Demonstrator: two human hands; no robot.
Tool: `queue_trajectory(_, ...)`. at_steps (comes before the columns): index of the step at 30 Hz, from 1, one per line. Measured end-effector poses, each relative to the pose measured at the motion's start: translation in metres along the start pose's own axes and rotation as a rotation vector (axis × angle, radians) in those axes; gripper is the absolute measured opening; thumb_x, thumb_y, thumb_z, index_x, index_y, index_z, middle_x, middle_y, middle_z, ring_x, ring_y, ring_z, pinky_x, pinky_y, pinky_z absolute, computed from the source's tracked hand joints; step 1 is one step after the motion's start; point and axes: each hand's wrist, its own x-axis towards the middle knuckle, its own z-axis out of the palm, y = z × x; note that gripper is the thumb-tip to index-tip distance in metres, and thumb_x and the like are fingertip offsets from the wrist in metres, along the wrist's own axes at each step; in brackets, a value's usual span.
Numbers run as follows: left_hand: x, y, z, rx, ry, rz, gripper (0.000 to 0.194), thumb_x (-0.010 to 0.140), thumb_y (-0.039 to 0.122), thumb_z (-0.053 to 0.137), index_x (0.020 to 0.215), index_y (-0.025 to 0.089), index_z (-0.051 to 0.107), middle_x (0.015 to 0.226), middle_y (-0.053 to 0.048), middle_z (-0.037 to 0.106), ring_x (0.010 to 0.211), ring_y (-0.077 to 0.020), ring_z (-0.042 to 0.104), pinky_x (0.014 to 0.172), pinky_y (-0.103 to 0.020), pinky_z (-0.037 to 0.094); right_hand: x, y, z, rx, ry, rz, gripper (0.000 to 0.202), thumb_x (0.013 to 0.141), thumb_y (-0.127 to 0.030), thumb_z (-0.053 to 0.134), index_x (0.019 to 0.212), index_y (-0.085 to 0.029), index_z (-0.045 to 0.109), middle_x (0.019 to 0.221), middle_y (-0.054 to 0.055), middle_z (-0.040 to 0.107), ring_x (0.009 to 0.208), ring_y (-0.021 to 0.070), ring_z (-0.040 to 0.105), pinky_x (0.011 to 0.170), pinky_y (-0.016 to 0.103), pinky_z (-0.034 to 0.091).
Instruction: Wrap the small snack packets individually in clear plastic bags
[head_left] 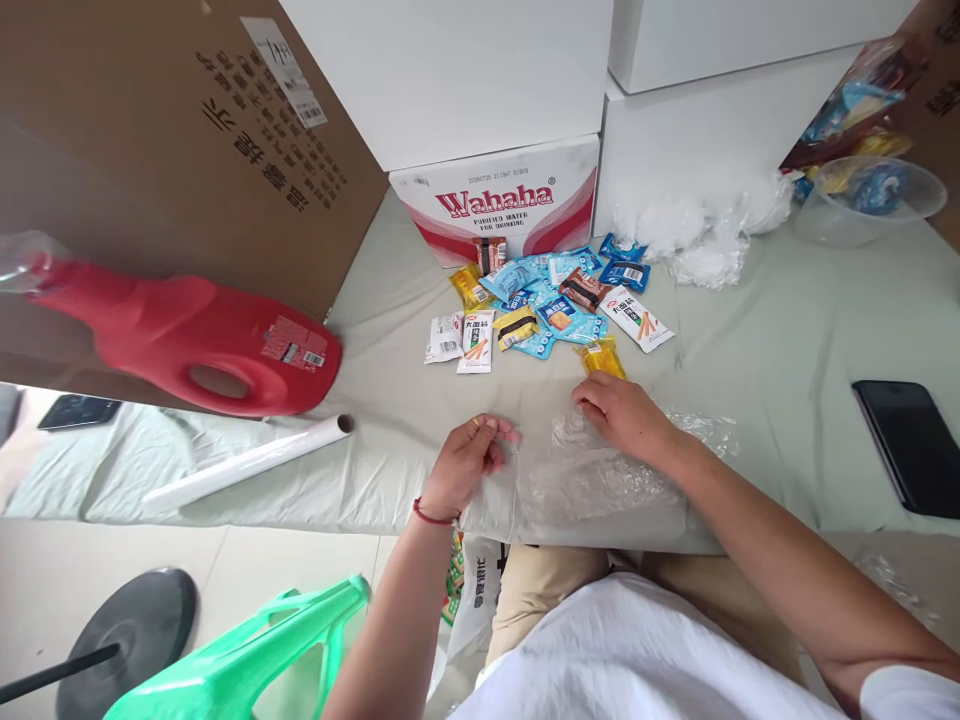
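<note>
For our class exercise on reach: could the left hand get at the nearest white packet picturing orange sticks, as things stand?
Probably yes: only tablecloth shows between the left hand and that white packet, though the fingertips may be touching the clear plastic.

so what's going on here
A person in a white top is working at a covered table. The left hand is by the left edge of some clear plastic; the right hand is over its far side, close to a yellow packet. Whether either grips anything is unclear. Farther back, assorted snack packets lie heaped before a printed carton.
</note>
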Motion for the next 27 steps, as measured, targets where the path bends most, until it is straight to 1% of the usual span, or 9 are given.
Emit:
queue_trajectory(3, 0.003, 0.005, 0.008, 0.014, 0.073, 0.067, 0.059, 0.079, 0.068, 0.074, 0.108, 0.018, 0.064, 0.098, -0.004, 0.071, 0.052, -0.0064, 0.041, 0.051, -0.024, 0.03, 0.002, 0.002, 0.005, 0.031, 0.042, -0.026, 0.016, 0.097, -0.011, 0.057, 0.104, -0.017, 0.07, 0.108, 0.01, 0.067, 0.096, 0.0198, 0.064, 0.085, 0.03, 0.047)
queue_trajectory(7, -0.002, 0.005, 0.023, 0.079, 0.176, 0.143, 0.061, 0.089, 0.071, 0.06, 0.122, 0.02, 0.062, 0.109, -0.007, 0.072, 0.06, -0.01, 0.046, 0.056, -0.026, 0.036, 0.005, 0.004, 0.013, 0.046, 0.036, -0.041, 0.016, 0.097, -0.013, 0.056, 0.101, -0.016, 0.071, 0.103, 0.009, 0.068, 0.093, 0.0194, 0.065, 0.084, 0.031, 0.048)
queue_trajectory(9, -0.004, 0.0, 0.03, 0.168, 0.117, 0.139, 0.054, 0.085, 0.067, 0.067, 0.111, 0.019, 0.067, 0.095, -0.005, 0.072, 0.064, -0.0121, 0.048, 0.061, -0.027, 0.038, 0.005, 0.006, 0.016, 0.067, 0.046, -0.054, 0.017, 0.098, -0.013, 0.054, 0.097, -0.017, 0.071, 0.099, 0.008, 0.068, 0.09, 0.0181, 0.064, 0.082, 0.03, 0.048)
queue_trajectory(11, -0.003, -0.006, 0.034, 0.208, 0.04, 0.129, 0.043, 0.081, 0.06, 0.073, 0.09, 0.018, 0.069, 0.078, -0.002, 0.067, 0.065, -0.0133, 0.049, 0.063, -0.027, 0.038, 0.003, 0.006, 0.017, 0.112, 0.079, -0.066, 0.018, 0.098, -0.014, 0.053, 0.095, -0.017, 0.071, 0.096, 0.007, 0.068, 0.089, 0.0173, 0.064, 0.081, 0.029, 0.048)
queue_trajectory(13, -0.002, -0.011, 0.037, 0.167, 0.035, 0.13, 0.039, 0.084, 0.057, 0.07, 0.079, 0.019, 0.066, 0.07, 0.0, 0.063, 0.065, -0.0136, 0.05, 0.064, -0.026, 0.037, 0.001, 0.004, 0.016, 0.196, 0.122, -0.063, 0.017, 0.098, -0.016, 0.055, 0.095, -0.018, 0.071, 0.093, 0.006, 0.068, 0.084, 0.0161, 0.063, 0.078, 0.028, 0.047)
queue_trajectory(17, 0.001, -0.012, 0.04, 0.117, 0.067, 0.149, 0.036, 0.086, 0.054, 0.067, 0.081, 0.019, 0.067, 0.07, 0.001, 0.063, 0.066, -0.0132, 0.051, 0.065, -0.026, 0.038, -0.002, -0.004, 0.012, 0.392, 0.143, -0.099, 0.017, 0.099, -0.031, 0.062, 0.104, -0.019, 0.074, 0.097, 0.005, 0.07, 0.073, 0.0125, 0.058, 0.067, 0.026, 0.046)
queue_trajectory(20, 0.002, -0.006, 0.045, 0.105, 0.025, 0.16, 0.039, 0.085, 0.056, 0.069, 0.075, 0.019, 0.064, 0.068, 0.001, 0.06, 0.064, -0.0123, 0.048, 0.064, -0.026, 0.037, 0.001, -0.008, 0.016, 0.401, 0.131, -0.209, 0.03, 0.093, -0.038, 0.074, 0.119, -0.023, 0.075, 0.113, 0.008, 0.07, 0.083, 0.0149, 0.062, 0.076, 0.029, 0.052)
queue_trajectory(23, 0.004, -0.001, 0.048, 0.079, -0.003, 0.155, 0.045, 0.085, 0.062, 0.068, 0.074, 0.018, 0.065, 0.068, 0.001, 0.061, 0.059, -0.0106, 0.042, 0.06, -0.026, 0.034, 0.007, -0.007, 0.023, 0.397, 0.156, -0.243, 0.018, 0.096, -0.036, 0.071, 0.106, -0.023, 0.078, 0.106, 0.008, 0.07, 0.096, 0.0178, 0.066, 0.086, 0.032, 0.053)
queue_trajectory(27, 0.011, 0.004, 0.05, 0.023, 0.003, 0.154, 0.06, 0.092, 0.073, 0.052, 0.067, 0.019, 0.064, 0.059, 0.001, 0.055, 0.052, -0.0114, 0.037, 0.054, -0.029, 0.029, 0.011, -0.005, 0.027, 0.454, 0.22, -0.215, 0.02, 0.1, -0.036, 0.065, 0.095, -0.022, 0.079, 0.098, 0.006, 0.069, 0.088, 0.0145, 0.067, 0.081, 0.028, 0.053)
